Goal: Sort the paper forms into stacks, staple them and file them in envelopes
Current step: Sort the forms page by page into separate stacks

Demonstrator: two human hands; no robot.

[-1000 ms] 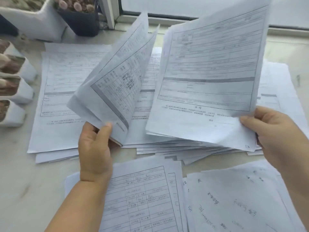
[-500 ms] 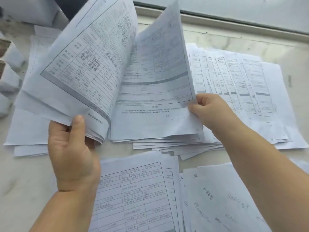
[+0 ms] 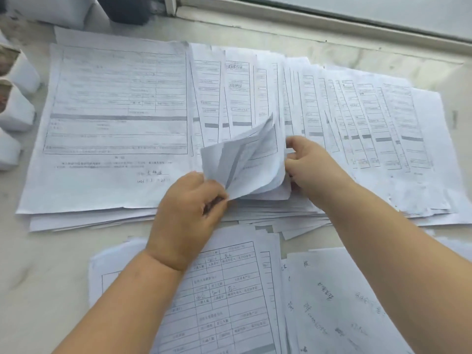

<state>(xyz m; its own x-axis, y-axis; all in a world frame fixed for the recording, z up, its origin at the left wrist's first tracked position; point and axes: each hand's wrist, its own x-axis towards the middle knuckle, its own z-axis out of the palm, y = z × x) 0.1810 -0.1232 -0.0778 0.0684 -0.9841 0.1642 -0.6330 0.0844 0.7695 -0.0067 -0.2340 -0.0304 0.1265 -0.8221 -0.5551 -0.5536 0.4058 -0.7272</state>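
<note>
Forms [image 3: 357,118] lie fanned in an overlapping row across the far half of the pale worktop [image 3: 38,277], each sheet showing a strip of its printed table. At the left end of the row one form [image 3: 115,111] lies fully uncovered on a stack, with a handwritten signature and date near its lower edge. Near the middle of the row, a few sheets [image 3: 250,162] are bent up at their near corners. The left hand [image 3: 189,215] pinches the lower left corner of those lifted sheets, its fingers curled round the paper edge. The right hand [image 3: 311,164] touches their right edge, its fingers [image 3: 291,143] curled at the paper; whether they grip it I cannot tell. Closer to the person, a second stack [image 3: 229,302] with a gridded table lies under the left forearm, and just beside it to the right a pile [image 3: 344,302] of sheets carries loose handwriting. White pots [image 3: 18,111] stand along the left edge, and a window frame [image 3: 306,19] runs along the far side.
</note>
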